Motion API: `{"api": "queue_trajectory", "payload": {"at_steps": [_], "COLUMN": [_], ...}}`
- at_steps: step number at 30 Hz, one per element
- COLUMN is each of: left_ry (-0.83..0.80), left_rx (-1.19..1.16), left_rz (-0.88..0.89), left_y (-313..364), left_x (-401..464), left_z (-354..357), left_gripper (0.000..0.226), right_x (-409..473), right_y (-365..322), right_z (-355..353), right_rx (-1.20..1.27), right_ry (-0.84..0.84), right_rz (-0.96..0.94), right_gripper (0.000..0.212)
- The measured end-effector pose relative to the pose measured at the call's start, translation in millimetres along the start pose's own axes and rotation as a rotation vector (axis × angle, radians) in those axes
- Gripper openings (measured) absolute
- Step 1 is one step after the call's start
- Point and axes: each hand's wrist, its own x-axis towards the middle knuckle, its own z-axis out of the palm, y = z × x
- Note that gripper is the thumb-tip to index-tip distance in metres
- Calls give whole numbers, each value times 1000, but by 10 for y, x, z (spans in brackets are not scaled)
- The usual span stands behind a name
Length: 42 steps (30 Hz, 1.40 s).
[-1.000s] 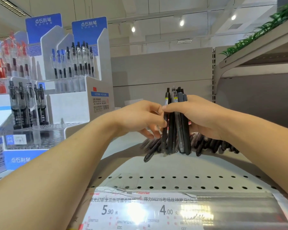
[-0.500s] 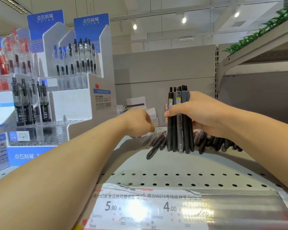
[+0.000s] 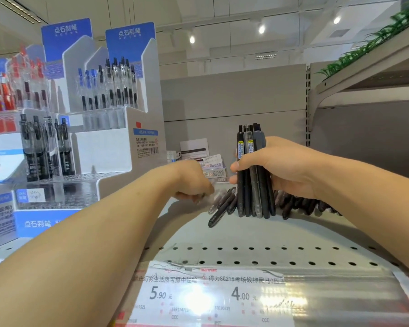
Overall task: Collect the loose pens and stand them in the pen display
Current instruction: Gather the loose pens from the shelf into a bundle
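Collection of loose pens from a shop shelf. A bundle of dark pens (image 3: 253, 175) was held upright in the right hand (image 3: 286, 168), the fingers wrapped round the barrels and the tips hanging just above the shelf (image 3: 246, 234). The left hand (image 3: 194, 182) was lowered, fingers curled, at the left end of the loose pens (image 3: 222, 206), which lay in a heap near the back of the shelf; whether a pen was pinched could not be told, since the fingertips were blurred. The pen display (image 3: 118, 138), a white stepped stand already holding upright pens, stood at the shelf's left end, well apart from the heap.

For the step in hand, it was judged that each pen should be taken by its barrel, turned the same way up as the bundle, and fed in beside the thumb without the grip being loosened, lest the bundle splay.

The shelf was pale perforated metal with a price strip (image 3: 222, 296) along its front edge. Small boxes (image 3: 210, 164) stood at the back, spot lamps shone overhead, and greenery (image 3: 368, 46) lined the upper shelf at right.
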Motion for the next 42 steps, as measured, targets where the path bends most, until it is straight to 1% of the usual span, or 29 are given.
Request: {"api": "queue_trajectory", "payload": {"at_steps": [1,3,5,6,8,10,12,13,16,19,21,23,26,28,30,33,35,39,40,42], "left_ry": [45,104,32,-13,-53,-74,-115,-127,-104,-115,-113,-18,206,282,303,267,199,69,42,-12], "left_rx": [-101,-383,-648,-689,-607,-461,-361,-315,-182,-121,-157,-213,-189,-193,-233,-264,-189,-1,43,140], "left_rz": [31,118,276,353,432,437,447,461,505,510,481,442,408,388,367,379,421,564,591,638], "left_y": [-11,-12,23,46,109,187,253,279,296,260,227,195,207,270,360,600,867,1554,1730,2074], "left_x": [-28,-116,-230,-281,-352,-393,-416,-425,-413,-405,-420,-421,-404,-404,-382,-331,-314,-356,-356,-335], "left_z": [-48,-156,-247,-272,-257,-202,-155,-140,-138,-168,-207,-233,-221,-185,-156,-59,72,393,467,604], "left_gripper": [26,22,14,12,10,7,18,20,15,13,15,19,19,19,17,12,14,15,21,35], "right_x": [5,13,20,27,36,36,34,36,64,87,81,54,9,-13,-57,-180,-299,-544,-588,-663], "right_y": [-3,-5,9,18,32,35,35,40,74,102,106,94,46,-8,-76,-153,-163,-117,-82,15], "right_z": [-6,-19,-29,-32,-40,-47,-44,-39,-26,-28,-27,-6,26,8,-79,-417,-764,-1586,-1793,-2184], "right_rx": [14,43,56,59,61,53,33,24,-14,-39,-55,-52,-27,-3,4,-53,-130,-302,-373,-607], "right_ry": [5,11,19,30,48,33,3,-10,-15,-24,-22,-28,-63,-61,-55,-21,46,144,165,223], "right_rz": [9,19,19,18,5,-9,-19,-28,-60,-63,-66,-67,-53,-45,-64,-125,-161,-147,-123,-67], "right_gripper": [23,26,24,23,20,19,17,15,6,8,9,7,9,10,10,12,17,14,13,13]}}
